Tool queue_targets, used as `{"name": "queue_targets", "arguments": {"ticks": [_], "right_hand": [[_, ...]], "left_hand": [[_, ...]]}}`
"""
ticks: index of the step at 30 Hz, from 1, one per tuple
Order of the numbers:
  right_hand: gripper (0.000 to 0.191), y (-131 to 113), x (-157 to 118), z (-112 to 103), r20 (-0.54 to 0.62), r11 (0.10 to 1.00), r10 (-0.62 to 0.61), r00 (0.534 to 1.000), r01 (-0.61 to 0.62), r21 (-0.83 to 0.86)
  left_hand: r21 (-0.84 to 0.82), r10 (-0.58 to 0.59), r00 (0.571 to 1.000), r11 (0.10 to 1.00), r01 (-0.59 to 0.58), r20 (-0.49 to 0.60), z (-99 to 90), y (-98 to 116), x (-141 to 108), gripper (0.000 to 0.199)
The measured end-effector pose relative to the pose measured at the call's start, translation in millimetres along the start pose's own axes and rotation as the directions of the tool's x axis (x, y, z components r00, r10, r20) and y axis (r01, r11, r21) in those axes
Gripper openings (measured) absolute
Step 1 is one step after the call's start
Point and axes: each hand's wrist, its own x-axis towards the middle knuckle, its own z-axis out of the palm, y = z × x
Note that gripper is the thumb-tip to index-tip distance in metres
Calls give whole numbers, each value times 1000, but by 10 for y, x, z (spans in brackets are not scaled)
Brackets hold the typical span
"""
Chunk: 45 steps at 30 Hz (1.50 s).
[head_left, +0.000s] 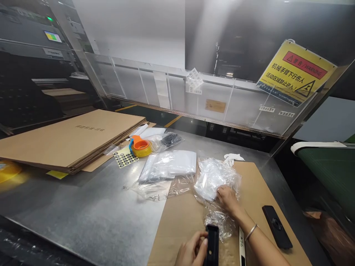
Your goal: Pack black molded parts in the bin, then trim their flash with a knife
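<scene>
so, mind your left hand (192, 250): thumb and fingers are clamped on the left edge of the black part (212, 244), at the bottom of the view over the brown cardboard (183, 218). that hold looks 1-sided, so a tug elsewhere might twist the part loose and drop it.

your right hand (227, 198) has its fingertips drawn together at the near side of the clear bags (209, 175); i cannot tell whether film is pinched between them. thin film tends to cling, so a pull there could lift 2 layers or drag the pile. the crumpled film (222, 221) just beyond the part may snag on it or on your bangle (251, 232). your right forearm could also knock the marked strip (242, 246) beside it, and a sweeping elbow could scuff the second black piece (277, 226), near the cardboard's right edge.
</scene>
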Motion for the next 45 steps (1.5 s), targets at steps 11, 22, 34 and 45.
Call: {"name": "queue_targets", "arguments": {"ticks": [11,22,34,45], "right_hand": [[22,158,-20,-120,-81,895,146,986,-97,436],[28,58,-190,-345,-166,785,267,949,-114,609],[34,-157,-520,-446,-140,671,380,914,-168,722],[24,-770,-1055,-539,-244,853,231,942,-76,516]], "left_hand": [[-241,34,996,969,-53,-80,462,350,1162,45],[-427,-142,989,897,112,-38,601,335,1361,26],[-122,113,938,979,-161,-327,416,367,904,32],[570,610,783,688,-448,-120,80,342,411,20]]}}
